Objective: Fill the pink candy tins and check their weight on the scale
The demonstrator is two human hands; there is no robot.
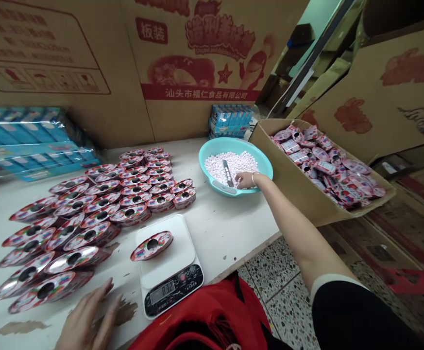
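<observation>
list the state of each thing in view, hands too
left hand, open, holding nothing, beside the tins
right hand, reaching into the basin, at the candies
teal plastic basin, holding a pile of small pale candies
digital scale, display lit, one tin on its platform
rows of tins, lying overlapped on the table
cardboard box, open, filled with pink packets

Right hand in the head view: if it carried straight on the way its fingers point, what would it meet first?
The pile of pink and white candies in the teal plastic basin; the right hand seems already at the pile's edge, though depth is hard to judge.

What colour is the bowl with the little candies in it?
The plastic bowl is light turquoise, and it shows best in the head view.
</observation>
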